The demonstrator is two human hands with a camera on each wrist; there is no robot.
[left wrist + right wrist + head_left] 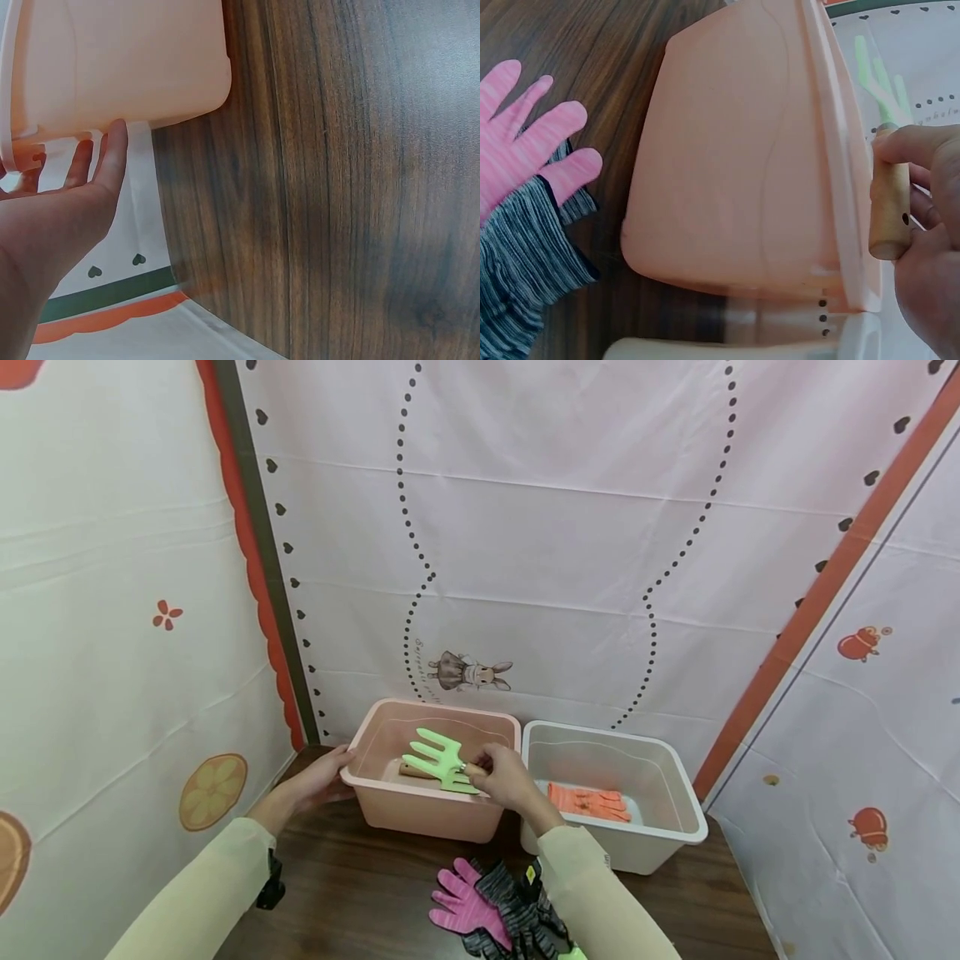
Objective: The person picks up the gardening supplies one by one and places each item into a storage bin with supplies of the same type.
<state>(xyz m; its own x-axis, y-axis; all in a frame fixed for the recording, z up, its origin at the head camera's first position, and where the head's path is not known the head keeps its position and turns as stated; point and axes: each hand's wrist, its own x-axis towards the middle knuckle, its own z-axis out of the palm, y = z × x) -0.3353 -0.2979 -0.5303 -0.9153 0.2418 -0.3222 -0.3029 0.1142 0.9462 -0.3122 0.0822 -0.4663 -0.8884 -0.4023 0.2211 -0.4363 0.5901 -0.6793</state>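
Note:
My right hand (510, 779) pinches the wooden handle (891, 199) of a light green garden hand fork (437, 750), thumb and fingers round it. The fork is held over a pink plastic bin (427, 814), its tines toward the left. Beneath it, inside the bin, lies another light green tool (457, 783) with a wooden handle, partly covered by the fork. On the bin's left side, my left hand (318, 781) holds the rim, with fingers under the edge in the left wrist view.
Right beside the pink bin stands a white bin (652, 843) with orange gloves (588, 802) in it. Pink gloves (468, 906) and dark grey gloves (517, 902) lie in a pile on the wooden table (337, 885). Patterned cloth (540, 568) hangs behind and at both sides.

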